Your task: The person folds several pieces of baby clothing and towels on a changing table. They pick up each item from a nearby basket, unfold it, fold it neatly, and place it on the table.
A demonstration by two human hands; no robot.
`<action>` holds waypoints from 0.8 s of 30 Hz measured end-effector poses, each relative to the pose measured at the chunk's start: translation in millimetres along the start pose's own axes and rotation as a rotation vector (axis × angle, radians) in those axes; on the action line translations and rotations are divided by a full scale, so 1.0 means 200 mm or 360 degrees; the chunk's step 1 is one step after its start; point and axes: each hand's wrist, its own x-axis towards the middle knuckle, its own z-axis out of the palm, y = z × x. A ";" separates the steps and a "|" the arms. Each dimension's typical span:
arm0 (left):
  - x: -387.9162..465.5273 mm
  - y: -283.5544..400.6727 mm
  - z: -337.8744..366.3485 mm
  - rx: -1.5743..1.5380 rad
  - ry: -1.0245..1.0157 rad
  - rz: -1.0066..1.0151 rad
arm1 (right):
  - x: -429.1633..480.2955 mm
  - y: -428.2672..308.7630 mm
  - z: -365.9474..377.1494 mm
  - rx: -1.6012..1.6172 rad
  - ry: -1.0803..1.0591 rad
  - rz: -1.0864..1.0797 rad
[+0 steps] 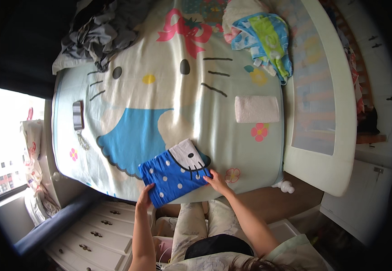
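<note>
Between my two hands is a folded blue cloth with white dots and a printed cat face, at the near edge of the bed. My left hand grips its lower left side, with the thumb on top. On its right side, my right hand holds the edge, thumb and fingers at the border. Beneath and beyond the cloth spreads a bed sheet with a large cartoon cat print. A folded pale pink towel lies to the right on the sheet.
A phone with a beaded strap lies at the left. Crumpled grey fabric sits at the far left, a blue and green towel at the far right. A mesh bed rail borders the right side; a white drawer chest stands near left.
</note>
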 end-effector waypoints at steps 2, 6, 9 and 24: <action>-0.07 0.05 0.12 -0.0054 -0.0223 0.0034 | -0.06 0.01 -0.07 0.0158 0.0000 0.0110; -0.25 0.29 0.62 0.0339 -0.0178 0.0324 | -0.22 0.06 -0.27 0.0865 -0.0008 0.0034; -0.43 0.50 1.16 0.1063 -0.0230 0.0880 | -0.32 0.20 -0.43 0.0995 0.0203 0.0148; 0.29 1.24 2.76 0.0767 -0.1104 0.1456 | -0.71 0.69 -0.51 0.0897 0.0560 0.0508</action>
